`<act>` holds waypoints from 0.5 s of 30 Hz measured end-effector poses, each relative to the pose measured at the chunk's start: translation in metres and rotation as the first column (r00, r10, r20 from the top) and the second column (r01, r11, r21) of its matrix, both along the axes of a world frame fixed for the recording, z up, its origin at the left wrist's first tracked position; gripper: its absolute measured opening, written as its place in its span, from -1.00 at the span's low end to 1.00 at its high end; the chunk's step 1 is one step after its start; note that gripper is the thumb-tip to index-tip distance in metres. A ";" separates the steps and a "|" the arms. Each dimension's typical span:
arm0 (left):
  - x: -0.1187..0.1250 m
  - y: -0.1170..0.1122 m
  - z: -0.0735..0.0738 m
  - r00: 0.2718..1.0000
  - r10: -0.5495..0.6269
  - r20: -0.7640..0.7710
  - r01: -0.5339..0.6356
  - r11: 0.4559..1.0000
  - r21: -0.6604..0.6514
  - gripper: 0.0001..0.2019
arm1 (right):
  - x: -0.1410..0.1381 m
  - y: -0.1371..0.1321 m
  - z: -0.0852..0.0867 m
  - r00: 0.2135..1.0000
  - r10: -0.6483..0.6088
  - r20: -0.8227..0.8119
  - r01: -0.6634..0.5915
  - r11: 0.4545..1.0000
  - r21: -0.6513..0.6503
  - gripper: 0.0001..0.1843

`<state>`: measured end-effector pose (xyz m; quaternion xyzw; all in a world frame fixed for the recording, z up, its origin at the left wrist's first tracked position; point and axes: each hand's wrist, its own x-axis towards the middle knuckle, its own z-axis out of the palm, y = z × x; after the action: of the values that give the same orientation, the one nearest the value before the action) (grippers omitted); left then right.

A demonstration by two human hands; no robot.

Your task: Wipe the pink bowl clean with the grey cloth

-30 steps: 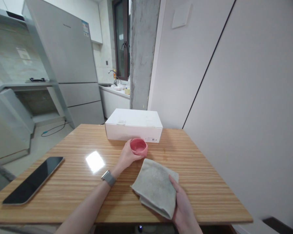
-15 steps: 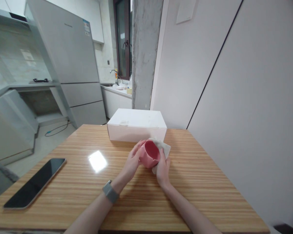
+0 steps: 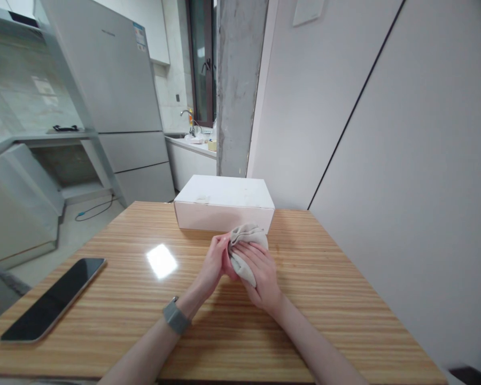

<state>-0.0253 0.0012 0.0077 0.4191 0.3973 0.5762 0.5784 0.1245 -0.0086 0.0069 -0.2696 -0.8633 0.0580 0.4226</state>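
A pink cup point(image 3: 227, 264) is held in my left hand point(image 3: 211, 266), whose fingers curl round its left side above the wooden table point(image 3: 336, 310). Against the cup's open side lies a light grey cloth point(image 3: 244, 270), folded and bunched. My right hand point(image 3: 263, 271) is closed over the cloth and presses it to the cup, fingers pointing up and left. Most of the cup, its mouth included, is hidden behind the cloth and my right hand.
Just beyond my hands a white box point(image 3: 224, 214) stands at the table's far edge. A dark-screened phone point(image 3: 54, 300) lies at the left. The white wall point(image 3: 401, 203) borders the table's right side, and a grey fridge point(image 3: 112, 80) stands behind on the left.
The cloth has moved from behind the cup's right side to across its mouth. My right hand has turned over, its back now showing on top of the cloth. The cup's opening is covered.
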 end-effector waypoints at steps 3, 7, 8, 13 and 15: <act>0.001 -0.005 0.000 0.993 0.107 -0.043 -0.102 0.990 0.100 -0.65 | -0.003 0.005 0.000 1.000 0.006 0.010 -0.006 1.000 -0.002 -0.51; 0.007 -0.013 0.000 0.992 0.128 -0.022 -0.121 0.974 0.193 -0.52 | -0.005 0.012 -0.007 0.997 -0.059 -0.045 0.061 0.998 0.032 -0.59; 0.008 -0.015 0.000 0.994 0.112 0.004 -0.111 0.974 0.195 -0.47 | -0.004 0.012 -0.009 0.995 -0.082 -0.051 0.084 0.996 0.041 -0.60; 0.001 -0.010 0.009 0.952 0.044 0.303 -0.030 0.998 -0.051 -0.66 | -0.001 0.008 -0.012 0.994 -0.051 0.095 0.030 0.978 0.208 -0.57; -0.007 -0.006 0.015 0.941 -0.069 0.333 0.120 0.983 -0.137 -0.60 | -0.002 0.006 -0.013 0.975 -0.001 0.222 -0.068 0.950 0.304 -0.52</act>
<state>-0.0322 -0.0045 0.0229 0.2902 0.3191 0.5763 0.6941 0.1220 -0.0030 -0.0064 -0.1897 -0.9075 -0.1011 0.3608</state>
